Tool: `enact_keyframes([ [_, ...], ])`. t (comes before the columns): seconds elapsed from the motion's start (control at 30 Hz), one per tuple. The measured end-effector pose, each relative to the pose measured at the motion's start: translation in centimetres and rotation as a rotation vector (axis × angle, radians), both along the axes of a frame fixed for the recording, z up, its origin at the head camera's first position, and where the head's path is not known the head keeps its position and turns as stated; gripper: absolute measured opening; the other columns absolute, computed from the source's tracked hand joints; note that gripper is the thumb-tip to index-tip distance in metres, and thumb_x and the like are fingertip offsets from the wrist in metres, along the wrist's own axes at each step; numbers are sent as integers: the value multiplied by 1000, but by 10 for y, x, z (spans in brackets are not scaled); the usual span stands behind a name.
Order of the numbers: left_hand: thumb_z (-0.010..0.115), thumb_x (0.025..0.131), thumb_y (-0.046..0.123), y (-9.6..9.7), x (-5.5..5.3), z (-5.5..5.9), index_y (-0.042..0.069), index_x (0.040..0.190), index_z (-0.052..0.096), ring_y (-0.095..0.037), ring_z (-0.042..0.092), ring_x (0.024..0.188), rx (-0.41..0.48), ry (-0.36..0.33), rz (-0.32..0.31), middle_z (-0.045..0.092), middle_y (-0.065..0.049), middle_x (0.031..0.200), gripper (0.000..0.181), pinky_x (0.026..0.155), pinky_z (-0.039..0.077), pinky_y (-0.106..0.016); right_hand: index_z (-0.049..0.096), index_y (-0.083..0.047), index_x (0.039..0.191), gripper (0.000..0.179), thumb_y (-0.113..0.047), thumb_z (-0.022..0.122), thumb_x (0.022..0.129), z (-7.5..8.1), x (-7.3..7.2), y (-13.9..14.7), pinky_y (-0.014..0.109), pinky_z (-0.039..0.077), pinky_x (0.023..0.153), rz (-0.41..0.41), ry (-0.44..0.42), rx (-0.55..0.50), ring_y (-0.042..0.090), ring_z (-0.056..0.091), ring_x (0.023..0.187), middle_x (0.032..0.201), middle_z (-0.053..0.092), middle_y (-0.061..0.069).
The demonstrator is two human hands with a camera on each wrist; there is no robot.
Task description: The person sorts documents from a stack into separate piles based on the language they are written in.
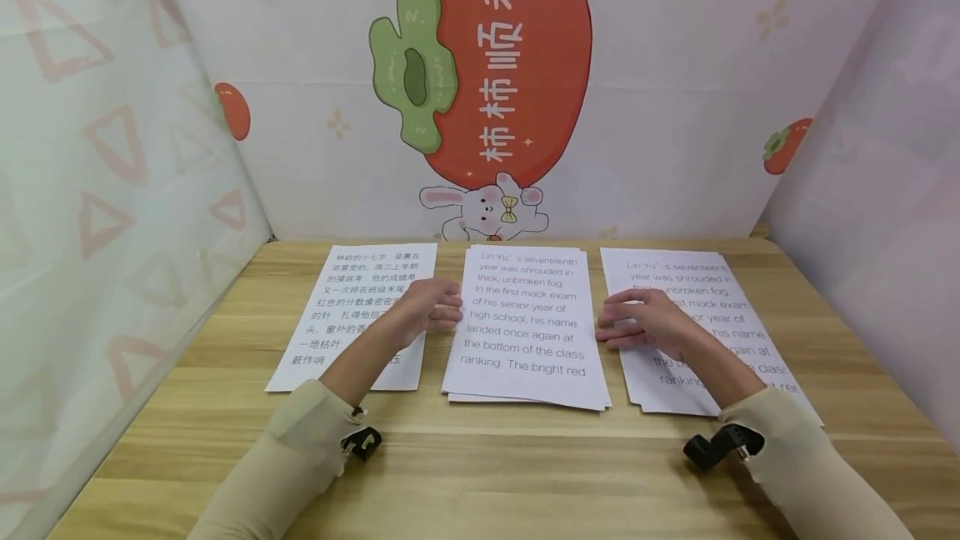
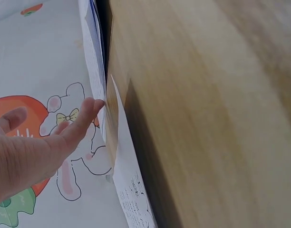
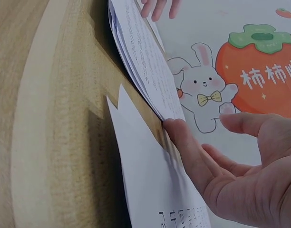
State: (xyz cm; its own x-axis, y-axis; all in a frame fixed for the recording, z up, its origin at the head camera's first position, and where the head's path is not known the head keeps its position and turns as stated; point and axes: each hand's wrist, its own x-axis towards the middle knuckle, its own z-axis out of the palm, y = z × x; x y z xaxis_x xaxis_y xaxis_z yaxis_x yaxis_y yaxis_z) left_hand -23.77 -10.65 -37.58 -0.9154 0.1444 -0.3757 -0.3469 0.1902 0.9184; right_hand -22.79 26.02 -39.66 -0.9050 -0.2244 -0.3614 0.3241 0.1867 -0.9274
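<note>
Three sets of printed paper lie in a row on the wooden table. In the middle is a stack of English-text sheets [image 1: 525, 323], its edges slightly uneven. My left hand [image 1: 429, 311] is at that stack's left edge, fingers extended, its wrist above the Chinese-text sheet [image 1: 352, 290]. At the other edge, my right hand [image 1: 637, 322] has its fingers spread toward the stack, over the right-hand English sheets [image 1: 675, 394]. Both wrist views show loosely extended fingers with nothing gripped. Whether the fingertips touch the middle stack's edges is hard to tell.
A wooden tabletop [image 1: 480, 473] extends in front of the papers. Behind stands a white cloth backdrop [image 1: 660, 107] with a large persimmon and a rabbit printed on it. Cloth walls [image 1: 97, 148] close off both sides. Each wrist wears a black camera mount [image 1: 723, 447].
</note>
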Motion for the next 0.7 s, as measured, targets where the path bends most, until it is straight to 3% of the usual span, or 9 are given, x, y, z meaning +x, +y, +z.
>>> enact_keyframes([
  [0.47,49,106,21,0,3,2,-6,151,43,-39,65,119,30,5,-14,53,-28,142,53,106,55,-45,40,12,146,47,-8,54,106,5,4,2,40,64,87,-8,47,-8,28,77,100,115,74,18],
  [0.7,50,106,20,2,3,-1,-7,149,44,-42,65,120,54,1,-4,55,-29,140,50,104,56,-45,43,12,143,51,-8,65,101,-2,4,2,36,64,86,-10,62,-4,19,76,91,103,76,11],
])
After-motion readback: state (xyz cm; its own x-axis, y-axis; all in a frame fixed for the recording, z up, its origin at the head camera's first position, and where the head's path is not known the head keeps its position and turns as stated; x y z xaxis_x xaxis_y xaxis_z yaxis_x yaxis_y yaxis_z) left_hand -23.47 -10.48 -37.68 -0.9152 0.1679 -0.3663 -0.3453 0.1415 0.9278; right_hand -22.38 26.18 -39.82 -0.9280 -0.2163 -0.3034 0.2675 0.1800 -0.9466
